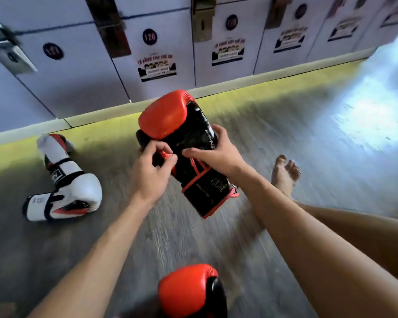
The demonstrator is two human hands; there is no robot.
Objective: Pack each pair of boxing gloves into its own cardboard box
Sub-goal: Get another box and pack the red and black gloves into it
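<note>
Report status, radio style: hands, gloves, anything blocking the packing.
Left hand pinches, right hand grips red-and-black glove, held up. Matching glove at frame bottom; white gloves on floor, left. No box in view.

left of the red glove [170, 115] i hold, floor [115, 159] lies open up to the white gloves [76, 187]; lockers [78, 83] block beyond it, my foot [285, 175] right of it.

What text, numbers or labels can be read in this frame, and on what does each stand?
"120": round badge on a locker door.
Other badges on neighbouring doors: too blurred to read.
Posters on the doors: red headings and small print are blurred and unreadable.
White lettering along the held red-and-black glove: not legible; its cuff emblem is too small.
Logos on the white gloves: unreadable.
</note>
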